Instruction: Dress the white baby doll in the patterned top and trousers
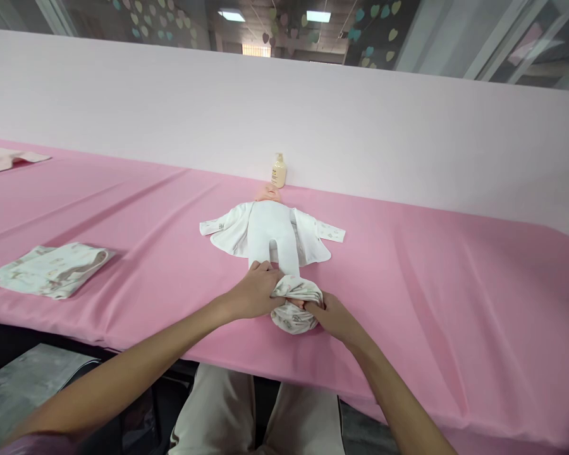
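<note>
A baby doll [272, 230] lies on its back, its head toward the wall and its feet toward me. It wears white, and an opened white jacket [310, 237] with patterned cuffs is spread beneath it. Bunched white patterned baby pants [294, 323] surround one of the doll's feet, where bare toes show through the gathered cloth. My left hand [258, 291] grips the left edge of the pants beside the doll's legs. On the other side, my right hand [332, 316] pinches the right edge, its thumb at the opening near the toes.
Pink cloth [436, 278] covers the table, with some wrinkles. A cream pump bottle [279, 172] stands behind the doll's head, near the white wall [284, 114]. Folded patterned cloth [54, 268] lies at the left, and pale pink fabric [4, 159] rests at the far left.
</note>
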`<state>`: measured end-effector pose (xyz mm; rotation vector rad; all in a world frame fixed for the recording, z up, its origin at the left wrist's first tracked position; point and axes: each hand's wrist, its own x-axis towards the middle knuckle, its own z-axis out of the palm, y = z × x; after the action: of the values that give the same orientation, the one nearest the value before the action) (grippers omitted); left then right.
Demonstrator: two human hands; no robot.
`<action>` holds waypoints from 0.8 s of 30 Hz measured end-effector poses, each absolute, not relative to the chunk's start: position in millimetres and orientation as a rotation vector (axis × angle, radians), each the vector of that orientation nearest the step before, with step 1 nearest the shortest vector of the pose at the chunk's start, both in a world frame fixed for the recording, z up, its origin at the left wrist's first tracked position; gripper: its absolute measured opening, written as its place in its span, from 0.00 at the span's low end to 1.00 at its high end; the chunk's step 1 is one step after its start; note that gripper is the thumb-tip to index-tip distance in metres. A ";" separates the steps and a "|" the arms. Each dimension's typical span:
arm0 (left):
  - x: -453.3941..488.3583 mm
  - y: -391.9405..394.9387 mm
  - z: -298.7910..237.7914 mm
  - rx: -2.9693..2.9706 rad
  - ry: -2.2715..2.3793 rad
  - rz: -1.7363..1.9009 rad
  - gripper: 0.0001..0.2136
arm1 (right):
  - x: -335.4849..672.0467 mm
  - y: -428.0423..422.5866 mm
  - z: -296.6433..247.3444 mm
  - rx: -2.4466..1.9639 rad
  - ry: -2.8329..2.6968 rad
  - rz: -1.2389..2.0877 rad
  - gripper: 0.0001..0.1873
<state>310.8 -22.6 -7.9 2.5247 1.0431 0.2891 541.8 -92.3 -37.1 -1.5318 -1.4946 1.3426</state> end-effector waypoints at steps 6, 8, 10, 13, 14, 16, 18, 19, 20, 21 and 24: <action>301.2 -20.2 -14.8 1.884 1.013 0.643 0.22 | 522.8 -86.4 -37.4 -1.184 -1.199 1.597 0.33; 299.7 -19.0 -17.4 1.737 0.970 0.707 0.24 | 521.7 -80.4 -35.9 -1.204 -1.265 1.485 0.33; 299.0 -17.8 -18.7 1.710 0.956 0.745 0.22 | 526.5 -71.5 -33.2 -1.225 -1.384 1.325 0.33; 299.8 -14.2 -20.0 1.853 0.997 0.789 0.15 | 542.1 -52.8 -29.2 -1.245 -1.600 1.175 0.27; 300.7 -12.1 -20.7 1.932 1.025 0.808 0.13 | 548.3 -45.6 -28.6 -1.252 -1.665 1.154 0.23; 303.2 -7.3 -22.5 2.098 1.075 0.855 0.10 | 559.8 -31.0 -28.8 -1.212 -1.749 1.179 0.17; 304.5 -2.9 -23.4 2.233 1.109 0.877 0.10 | 568.7 -18.5 -29.2 -1.113 -1.777 1.303 0.19; 303.9 -1.3 -23.0 2.281 1.127 0.867 0.10 | 572.2 -13.5 -28.8 -1.064 -1.777 1.387 0.22; 301.9 0.0 -21.8 2.316 1.141 0.836 0.12 | 575.2 -9.6 -27.6 -1.026 -1.772 1.466 0.25; 298.3 1.0 -20.0 2.338 1.144 0.791 0.14 | 577.8 -6.5 -25.7 -1.003 -1.764 1.534 0.27; 279.6 4.9 -12.6 2.327 1.055 0.680 0.22 | 584.8 0.6 -17.5 -0.954 -1.704 1.631 0.20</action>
<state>279.6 4.9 -12.6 2.3273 1.0554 0.6796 584.8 0.6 -17.5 -0.9538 -1.7040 1.6310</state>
